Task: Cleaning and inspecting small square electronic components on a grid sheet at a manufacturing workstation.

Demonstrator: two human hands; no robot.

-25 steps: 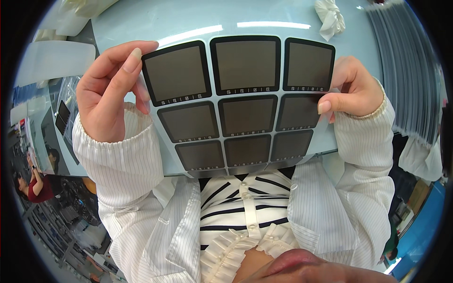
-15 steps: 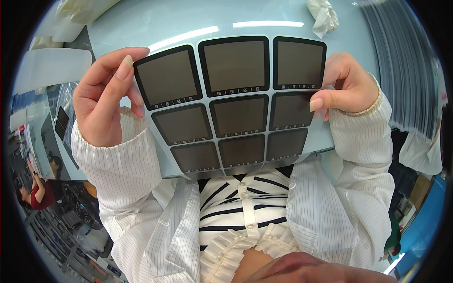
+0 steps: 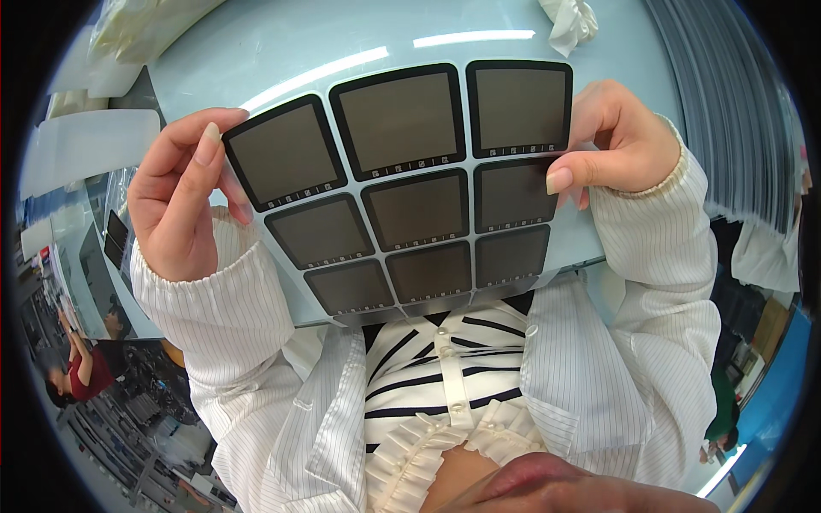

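Observation:
Between my hands I hold up a thin clear sheet printed with rows of dark, black-framed rectangular panels. Each panel carries a strip of small light symbols along its lower border. My left hand pinches the sheet's left edge near the upper corner, thumb and forefinger together. On the opposite edge, my right hand grips it with the thumb on the front and the other fingers partly hidden behind. The sheet tilts above the table, and its nearest rows shrink toward my chest.
A pale glossy table lies beneath. A crumpled white cloth rests at the far side. At right stands a tall stack of grey sheets. White plastic pieces lie at left, and a person in red is further off.
The sheet has shifted slightly left and tipped a little, its left side lower. Both hands have moved with it and keep their grip.

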